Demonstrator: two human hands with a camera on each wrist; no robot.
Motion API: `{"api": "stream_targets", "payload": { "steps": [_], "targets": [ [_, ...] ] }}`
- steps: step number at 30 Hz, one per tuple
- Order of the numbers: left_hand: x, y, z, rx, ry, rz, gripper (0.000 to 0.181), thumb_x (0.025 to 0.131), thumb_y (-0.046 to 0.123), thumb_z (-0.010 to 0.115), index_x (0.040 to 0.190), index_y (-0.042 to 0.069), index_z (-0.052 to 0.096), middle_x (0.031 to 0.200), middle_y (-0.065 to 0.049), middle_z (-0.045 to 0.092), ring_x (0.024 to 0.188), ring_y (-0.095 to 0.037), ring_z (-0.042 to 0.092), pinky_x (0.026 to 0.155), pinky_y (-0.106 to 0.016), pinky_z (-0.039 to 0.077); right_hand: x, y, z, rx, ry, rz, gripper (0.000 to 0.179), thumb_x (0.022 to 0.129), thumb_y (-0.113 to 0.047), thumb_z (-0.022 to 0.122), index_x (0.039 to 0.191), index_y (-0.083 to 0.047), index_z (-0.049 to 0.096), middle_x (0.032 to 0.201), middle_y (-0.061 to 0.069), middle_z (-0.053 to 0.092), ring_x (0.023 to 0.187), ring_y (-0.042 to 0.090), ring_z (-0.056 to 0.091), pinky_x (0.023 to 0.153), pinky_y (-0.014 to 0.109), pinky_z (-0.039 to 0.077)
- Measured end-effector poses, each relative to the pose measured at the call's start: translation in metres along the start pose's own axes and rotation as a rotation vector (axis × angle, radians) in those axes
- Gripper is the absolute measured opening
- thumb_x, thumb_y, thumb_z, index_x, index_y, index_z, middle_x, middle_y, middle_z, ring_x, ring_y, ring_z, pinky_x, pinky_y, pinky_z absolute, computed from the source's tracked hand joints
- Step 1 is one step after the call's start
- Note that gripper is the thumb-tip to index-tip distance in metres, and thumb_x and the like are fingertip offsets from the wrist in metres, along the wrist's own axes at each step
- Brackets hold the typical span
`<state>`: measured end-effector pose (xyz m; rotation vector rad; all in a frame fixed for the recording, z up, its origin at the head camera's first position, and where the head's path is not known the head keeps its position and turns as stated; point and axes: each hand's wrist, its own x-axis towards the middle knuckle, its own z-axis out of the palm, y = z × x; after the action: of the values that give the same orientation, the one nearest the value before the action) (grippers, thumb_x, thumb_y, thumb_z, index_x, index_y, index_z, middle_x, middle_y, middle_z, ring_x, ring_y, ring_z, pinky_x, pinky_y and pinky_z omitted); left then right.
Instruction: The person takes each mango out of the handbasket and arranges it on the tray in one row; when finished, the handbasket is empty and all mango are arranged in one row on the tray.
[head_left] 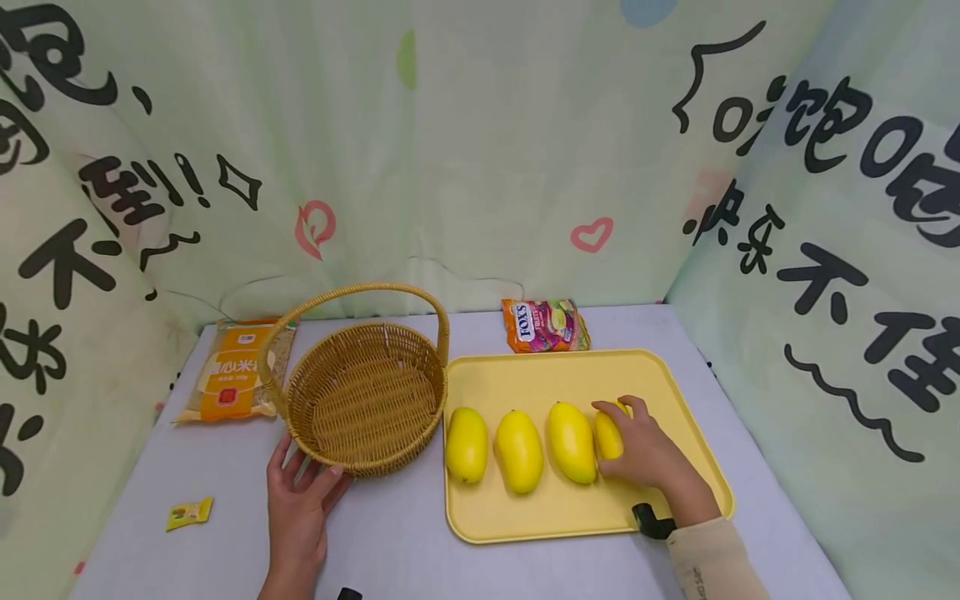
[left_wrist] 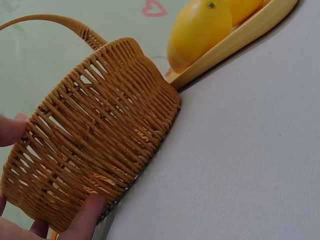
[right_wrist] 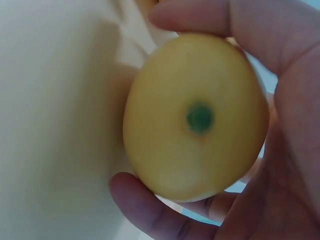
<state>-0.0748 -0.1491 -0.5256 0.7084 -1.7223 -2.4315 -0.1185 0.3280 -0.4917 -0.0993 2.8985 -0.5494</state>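
A brown wicker basket (head_left: 367,408) with a tall arched handle stands left of centre. My left hand (head_left: 296,508) touches its near side: the thumb reaches the rim and spread fingers rest on the woven outer wall (left_wrist: 95,125). On the yellow tray (head_left: 540,521), my right hand (head_left: 645,450) grips a yellow mango (head_left: 607,435) between thumb and fingers. Up close in the right wrist view, that mango (right_wrist: 195,150) shows its green stem spot. To its left lie three more mangoes in a row: one beside it (head_left: 572,442), one in the middle (head_left: 519,450), one near the basket (head_left: 467,446).
Behind the tray lies a purple-orange candy bag (head_left: 545,325). An orange-and-clear food packet (head_left: 236,371) sits left of the basket. A small yellow wrapped snack (head_left: 189,513) lies on the white tabletop (head_left: 390,533). Printed curtains (head_left: 465,167) enclose the back and sides.
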Motion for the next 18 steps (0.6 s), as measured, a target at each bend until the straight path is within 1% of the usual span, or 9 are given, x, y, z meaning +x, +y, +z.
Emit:
{"api": "stream_targets", "payload": {
  "steps": [5, 11, 18],
  "targets": [
    [0.0, -0.001, 0.0002, -0.002, 0.001, 0.009, 0.098, 0.097, -0.007, 0.068, 0.166, 0.041, 0.017, 0.169, -0.005, 0.027, 0.14, -0.018, 0.049, 0.093, -0.032, 0.064, -0.0032, -0.0001, -0.0012, 0.004, -0.003, -0.006, 0.092, 0.075, -0.025, 0.085, 0.157, -0.015, 0.046, 0.162, 0.032, 0.023, 0.12, 0.053, 0.056, 0.086, 0.059, 0.059],
    [0.0, -0.0008, 0.0, 0.004, 0.005, 0.005, 0.098, 0.098, -0.006, 0.067, 0.166, 0.041, 0.017, 0.17, -0.005, 0.026, 0.142, -0.019, 0.047, 0.092, -0.031, 0.064, -0.006, 0.0017, 0.0015, -0.026, 0.016, -0.009, 0.093, 0.077, -0.034, 0.088, 0.157, -0.016, 0.046, 0.163, 0.032, 0.022, 0.124, 0.057, 0.054, 0.091, 0.066, 0.058],
    [0.0005, -0.0005, 0.0003, 0.005, 0.01, -0.004, 0.098, 0.098, -0.007, 0.066, 0.167, 0.042, 0.016, 0.171, -0.004, 0.026, 0.143, -0.019, 0.046, 0.092, -0.031, 0.063, -0.0104, 0.0016, 0.0015, -0.03, 0.025, -0.017, 0.097, 0.078, -0.041, 0.089, 0.16, -0.017, 0.043, 0.162, 0.032, 0.023, 0.125, 0.059, 0.052, 0.091, 0.069, 0.057]
  ]
}}
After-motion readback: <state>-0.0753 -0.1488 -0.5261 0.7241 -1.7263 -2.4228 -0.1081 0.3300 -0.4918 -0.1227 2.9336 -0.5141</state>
